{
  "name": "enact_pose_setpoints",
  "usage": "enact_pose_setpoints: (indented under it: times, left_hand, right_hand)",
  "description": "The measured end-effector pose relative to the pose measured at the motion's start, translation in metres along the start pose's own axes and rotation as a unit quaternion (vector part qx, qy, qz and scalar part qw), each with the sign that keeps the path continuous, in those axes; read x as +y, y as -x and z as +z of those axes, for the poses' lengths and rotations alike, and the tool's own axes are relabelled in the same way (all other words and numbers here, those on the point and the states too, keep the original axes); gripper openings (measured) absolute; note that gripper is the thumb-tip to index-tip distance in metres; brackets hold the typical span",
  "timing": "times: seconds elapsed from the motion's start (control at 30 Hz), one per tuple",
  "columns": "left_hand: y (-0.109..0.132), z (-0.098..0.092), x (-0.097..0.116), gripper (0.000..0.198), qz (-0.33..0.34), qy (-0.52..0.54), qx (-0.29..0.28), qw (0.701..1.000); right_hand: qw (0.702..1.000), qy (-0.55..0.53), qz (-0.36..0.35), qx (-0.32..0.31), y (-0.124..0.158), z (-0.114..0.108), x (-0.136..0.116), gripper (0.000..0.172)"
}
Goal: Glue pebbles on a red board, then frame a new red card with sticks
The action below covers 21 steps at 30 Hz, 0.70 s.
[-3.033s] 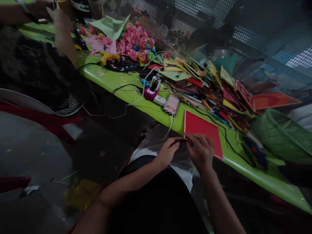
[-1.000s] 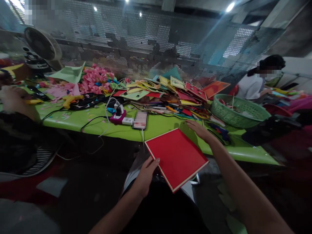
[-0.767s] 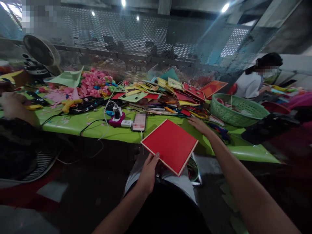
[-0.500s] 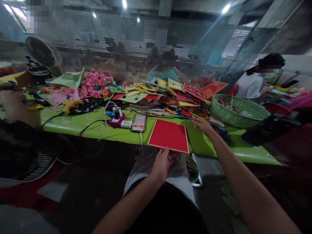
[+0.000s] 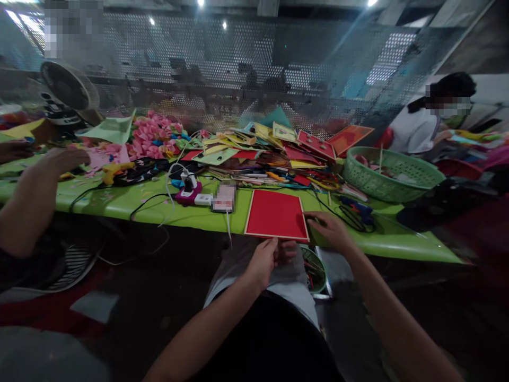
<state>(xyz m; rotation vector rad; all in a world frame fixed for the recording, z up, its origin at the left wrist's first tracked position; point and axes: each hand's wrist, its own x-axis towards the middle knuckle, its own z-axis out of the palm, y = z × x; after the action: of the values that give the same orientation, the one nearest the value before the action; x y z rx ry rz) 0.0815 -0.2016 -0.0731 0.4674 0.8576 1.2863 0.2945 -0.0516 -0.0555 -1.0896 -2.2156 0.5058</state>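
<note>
A square red card (image 5: 277,215) with a pale border is tilted over the front edge of the green-covered table (image 5: 191,217). My left hand (image 5: 262,262) grips its near edge, thumb on top and the other fingers partly hidden underneath. At the card's right edge is my right hand (image 5: 328,228), its thumb and fingers bent in against the border. Just beyond that hand lies a blue glue gun (image 5: 358,209) with a black cord. Left of the card sits a phone (image 5: 224,197), its screen blurred out, with a white cable.
Coloured cards (image 5: 274,140) and pens are heaped behind. A green basket (image 5: 392,175) stands at right, another green basket (image 5: 314,270) below the table. A purple power adapter (image 5: 189,195), pink paper pieces (image 5: 155,135) and a fan (image 5: 69,87) are left. Another person's arm (image 5: 32,185) reaches in; someone sits far right.
My right hand has come back from the pile to the card's right edge, uncovering the glue gun. My left hand keeps the card. The neighbour's arm at left has reached farther over the table.
</note>
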Motion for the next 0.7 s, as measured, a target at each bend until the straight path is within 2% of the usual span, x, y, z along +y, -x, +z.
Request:
enact_pose_setpoints:
  times: [0.2, 0.3, 0.4, 0.47, 0.57, 0.7]
  left_hand:
    - [0.004, 0.004, 0.002, 0.042, 0.01, -0.045, -0.017, 0.999]
    - [0.011, 0.0, 0.008, 0.049, 0.025, -0.113, -0.034, 0.993]
    - [0.016, -0.005, 0.016, 0.044, 0.08, -0.209, -0.043, 0.974]
    - [0.018, -0.007, 0.022, 0.033, 0.135, -0.287, -0.041, 0.948]
    - [0.016, -0.007, 0.032, 0.023, 0.215, -0.398, -0.041, 0.891]
    - [0.005, -0.008, 0.037, 0.05, 0.289, -0.52, -0.046, 0.803]
  right_hand:
    - [0.999, 0.005, -0.037, -0.012, -0.014, 0.012, -0.009, 0.037]
    - [0.999, 0.002, -0.037, -0.004, -0.017, 0.015, -0.007, 0.033]
    - [1.0, -0.004, -0.027, 0.009, -0.013, 0.015, -0.005, 0.031]
    - [1.0, -0.008, -0.014, 0.019, -0.008, 0.014, -0.005, 0.031]
    - [1.0, -0.017, 0.006, 0.025, -0.002, 0.013, -0.006, 0.032]
    - [0.999, -0.026, 0.025, 0.032, 0.003, 0.012, -0.007, 0.032]
